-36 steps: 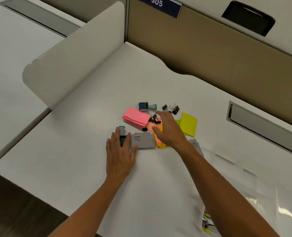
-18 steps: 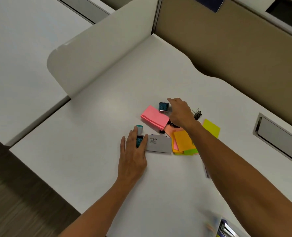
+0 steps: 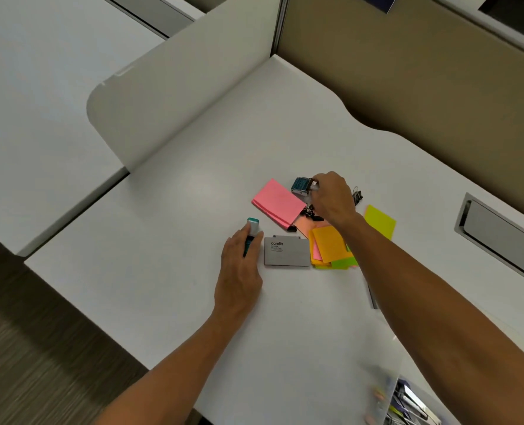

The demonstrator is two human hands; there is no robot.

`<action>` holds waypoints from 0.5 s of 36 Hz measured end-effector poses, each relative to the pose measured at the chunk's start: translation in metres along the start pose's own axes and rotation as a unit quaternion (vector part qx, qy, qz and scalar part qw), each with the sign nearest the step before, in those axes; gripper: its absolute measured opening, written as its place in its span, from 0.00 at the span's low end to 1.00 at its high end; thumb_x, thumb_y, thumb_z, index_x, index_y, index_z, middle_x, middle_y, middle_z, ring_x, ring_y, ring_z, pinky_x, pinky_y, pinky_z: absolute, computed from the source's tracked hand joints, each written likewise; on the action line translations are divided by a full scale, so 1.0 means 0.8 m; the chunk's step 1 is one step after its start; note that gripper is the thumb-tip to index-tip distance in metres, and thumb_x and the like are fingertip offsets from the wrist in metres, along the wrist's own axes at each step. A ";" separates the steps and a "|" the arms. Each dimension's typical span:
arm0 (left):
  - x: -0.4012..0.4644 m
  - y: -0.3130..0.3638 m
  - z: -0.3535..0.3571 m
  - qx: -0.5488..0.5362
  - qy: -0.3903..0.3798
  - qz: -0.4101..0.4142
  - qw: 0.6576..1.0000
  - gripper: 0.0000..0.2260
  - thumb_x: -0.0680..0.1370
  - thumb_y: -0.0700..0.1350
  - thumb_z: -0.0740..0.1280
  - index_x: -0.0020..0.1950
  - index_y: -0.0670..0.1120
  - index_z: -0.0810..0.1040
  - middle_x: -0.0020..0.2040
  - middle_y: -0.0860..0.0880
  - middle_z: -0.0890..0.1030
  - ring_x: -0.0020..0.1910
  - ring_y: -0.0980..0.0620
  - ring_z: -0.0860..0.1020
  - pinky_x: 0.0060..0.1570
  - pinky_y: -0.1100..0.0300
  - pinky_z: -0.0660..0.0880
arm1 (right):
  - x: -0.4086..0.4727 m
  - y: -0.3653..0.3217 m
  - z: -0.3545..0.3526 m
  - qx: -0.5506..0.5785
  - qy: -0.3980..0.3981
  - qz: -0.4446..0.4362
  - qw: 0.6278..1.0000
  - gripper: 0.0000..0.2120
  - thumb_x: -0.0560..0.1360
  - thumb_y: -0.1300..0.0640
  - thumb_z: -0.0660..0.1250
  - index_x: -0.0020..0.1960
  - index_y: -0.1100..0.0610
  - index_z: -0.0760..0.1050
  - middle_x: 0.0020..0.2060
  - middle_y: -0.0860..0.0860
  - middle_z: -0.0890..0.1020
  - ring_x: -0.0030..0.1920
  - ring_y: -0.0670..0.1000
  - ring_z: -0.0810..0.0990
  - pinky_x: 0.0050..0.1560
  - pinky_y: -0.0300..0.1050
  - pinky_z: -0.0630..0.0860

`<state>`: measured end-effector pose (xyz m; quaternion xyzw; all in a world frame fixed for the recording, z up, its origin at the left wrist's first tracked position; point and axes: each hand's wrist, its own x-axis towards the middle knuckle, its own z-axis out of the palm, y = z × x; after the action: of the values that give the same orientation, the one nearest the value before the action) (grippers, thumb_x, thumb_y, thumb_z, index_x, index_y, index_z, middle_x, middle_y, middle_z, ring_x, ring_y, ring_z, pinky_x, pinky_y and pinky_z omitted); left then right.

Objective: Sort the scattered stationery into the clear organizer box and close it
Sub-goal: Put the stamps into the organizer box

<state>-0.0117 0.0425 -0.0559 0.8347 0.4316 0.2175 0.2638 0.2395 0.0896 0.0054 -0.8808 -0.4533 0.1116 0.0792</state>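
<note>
Stationery lies scattered mid-desk. My right hand point(image 3: 332, 199) pinches a small teal stamp point(image 3: 300, 185) just beyond a pink sticky-note pad point(image 3: 277, 202). My left hand point(image 3: 239, 265) closes around a second teal stamp point(image 3: 252, 226) left of a grey Camlin box point(image 3: 286, 252). Orange sticky notes point(image 3: 331, 244) overlap green ones, and a yellow-green note point(image 3: 380, 222) lies further right. Black binder clips point(image 3: 357, 195) peek out behind and under my right hand. The clear organizer box point(image 3: 386, 391) shows blurred at the bottom right corner, with items inside.
A white divider panel point(image 3: 175, 96) stands along the desk's left side and a tan partition point(image 3: 423, 72) along the back. A grey cable tray slot point(image 3: 500, 240) is set into the desk at right. The desk's near-left edge drops to dark floor.
My right hand moved from the orange notes up to the far teal stamp and pinched it. My left hand curled around the near stamp. The view shifted right and closer.
</note>
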 end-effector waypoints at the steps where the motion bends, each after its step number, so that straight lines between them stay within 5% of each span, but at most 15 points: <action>1: 0.000 0.002 -0.001 -0.013 0.004 -0.002 1.000 0.20 0.80 0.38 0.58 0.73 0.42 0.68 0.73 0.41 0.66 0.72 0.42 0.65 0.68 0.45 0.68 | -0.004 0.000 -0.003 0.006 0.005 0.001 1.000 0.12 0.75 0.62 0.66 0.56 0.63 0.80 0.53 0.62 0.80 0.50 0.61 0.80 0.40 0.47 0.73; 12: 0.002 0.005 -0.009 -0.146 0.047 -0.052 0.987 0.20 0.83 0.40 0.56 0.75 0.46 0.61 0.75 0.47 0.62 0.73 0.49 0.63 0.69 0.57 0.65 | -0.080 0.015 -0.043 0.163 0.061 0.024 0.984 0.10 0.75 0.62 0.67 0.55 0.61 0.81 0.48 0.54 0.82 0.46 0.50 0.74 0.44 0.39 0.66; 18: -0.002 0.000 -0.012 -0.153 0.066 -0.030 0.986 0.22 0.80 0.40 0.64 0.74 0.47 0.65 0.74 0.47 0.63 0.71 0.48 0.66 0.61 0.59 0.70 | -0.141 0.048 -0.063 0.278 0.063 0.093 0.954 0.17 0.72 0.58 0.73 0.61 0.55 0.81 0.55 0.51 0.82 0.53 0.47 0.80 0.52 0.36 0.74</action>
<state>-0.0178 0.0437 -0.0488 0.7548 0.4349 0.3278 0.3657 0.2195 -0.0270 0.0589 -0.8672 -0.3147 0.1846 0.3389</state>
